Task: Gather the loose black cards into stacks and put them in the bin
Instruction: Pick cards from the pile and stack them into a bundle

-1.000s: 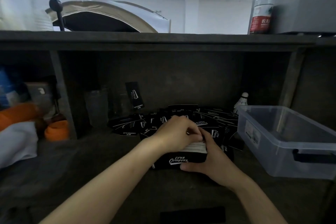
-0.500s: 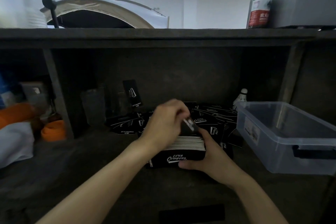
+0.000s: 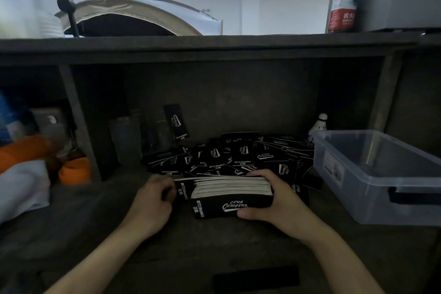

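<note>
Two forearms extended over worktop (image 3: pixel 238 246); left hand (image 3: pixel 152 203) curled round left end of stack (image 3: pixel 229 194), right hand (image 3: pixel 274 203) clasping right end. Stack on worktop, before loose cards (image 3: pixel 238 155), beside bin (image 3: pixel 381 188).

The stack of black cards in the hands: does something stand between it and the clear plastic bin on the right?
Nothing upright does. Only loose black cards lie flat between the stack of black cards, gripped by the right hand, and the clear plastic bin.

Stack (image 3: pixel 229 194) between left hand (image 3: pixel 152 200) and right hand (image 3: pixel 279 205); loose cards (image 3: pixel 238 155) behind, bin (image 3: pixel 358 198) rightward
</note>
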A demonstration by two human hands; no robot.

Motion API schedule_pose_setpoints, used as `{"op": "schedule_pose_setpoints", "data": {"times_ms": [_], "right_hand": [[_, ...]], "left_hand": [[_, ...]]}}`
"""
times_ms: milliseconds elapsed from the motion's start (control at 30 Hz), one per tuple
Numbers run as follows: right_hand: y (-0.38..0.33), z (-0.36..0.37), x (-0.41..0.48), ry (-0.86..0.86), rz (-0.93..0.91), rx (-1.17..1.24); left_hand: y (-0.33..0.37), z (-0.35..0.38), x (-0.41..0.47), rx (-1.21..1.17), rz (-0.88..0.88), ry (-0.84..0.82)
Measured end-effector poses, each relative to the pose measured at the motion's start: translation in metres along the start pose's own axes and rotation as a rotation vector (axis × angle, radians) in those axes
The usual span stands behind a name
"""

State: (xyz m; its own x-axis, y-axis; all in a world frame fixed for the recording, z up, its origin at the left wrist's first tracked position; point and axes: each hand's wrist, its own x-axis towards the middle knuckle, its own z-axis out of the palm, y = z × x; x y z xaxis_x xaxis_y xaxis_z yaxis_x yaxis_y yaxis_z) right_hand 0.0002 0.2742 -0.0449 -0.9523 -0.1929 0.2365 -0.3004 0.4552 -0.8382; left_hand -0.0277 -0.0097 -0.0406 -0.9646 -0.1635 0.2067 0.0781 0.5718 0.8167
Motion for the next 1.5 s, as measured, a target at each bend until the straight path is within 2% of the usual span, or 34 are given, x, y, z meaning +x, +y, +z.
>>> {"op": "schedule_pose_setpoints", "data": {"times_ms": [100, 167, 233, 367, 467, 533, 600, 700, 767, 833, 1000, 1167, 1400, 1500], "right_hand": [[0.001, -0.001, 0.0, -0.003, -0.004, 0.006], [0.0, -0.001, 0.0, -0.005, -0.012, 0.005], [0.0, -0.001, 0.0, -0.008, -0.018, -0.002], [0.0, -0.001, 0.001, -0.005, -0.012, -0.012], [0.002, -0.001, 0.002, -0.001, -0.008, -0.023], [0.001, 0.0, 0.002, -0.006, -0.006, -0.01], [0.001, 0.0, 0.002, 0.008, -0.005, 0.005], [0.001, 0.001, 0.002, 0.022, -0.007, 0.002], [0.0, 0.001, 0.001, 0.025, 0.0, -0.008], [-0.002, 0.001, 0.001, 0.028, 0.009, -0.01], [-0.002, 0.0, 0.002, 0.023, 0.004, -0.012], [0.002, 0.0, 0.004, 0.012, 0.008, 0.019], [0.0, -0.001, 0.002, 0.009, -0.008, 0.013], [-0.002, -0.001, 0.002, 0.017, -0.006, 0.015]], "left_hand": [[0.023, -0.001, -0.006, -0.203, 0.117, 0.104], [0.038, 0.014, -0.007, -0.378, 0.099, 0.019], [0.048, 0.034, -0.015, -0.315, 0.139, -0.103], [0.054, 0.043, -0.017, -0.47, 0.002, -0.098], [0.055, 0.041, -0.016, -0.577, -0.095, -0.241], [0.055, 0.038, -0.015, -0.482, -0.067, -0.29], [0.059, 0.033, -0.008, -0.264, 0.035, -0.291], [0.073, 0.028, 0.004, 0.107, 0.315, -0.293], [0.09, 0.031, 0.007, 0.285, 0.446, -0.398], [0.105, 0.037, 0.011, 0.368, 0.476, -0.489], [0.107, 0.038, 0.02, 0.293, 0.563, -0.421], [0.082, 0.035, 0.021, 0.135, 0.492, -0.353], [0.109, 0.047, 0.009, 0.288, 0.547, -0.462], [0.12, 0.061, 0.009, 0.323, 0.533, -0.456]]}}
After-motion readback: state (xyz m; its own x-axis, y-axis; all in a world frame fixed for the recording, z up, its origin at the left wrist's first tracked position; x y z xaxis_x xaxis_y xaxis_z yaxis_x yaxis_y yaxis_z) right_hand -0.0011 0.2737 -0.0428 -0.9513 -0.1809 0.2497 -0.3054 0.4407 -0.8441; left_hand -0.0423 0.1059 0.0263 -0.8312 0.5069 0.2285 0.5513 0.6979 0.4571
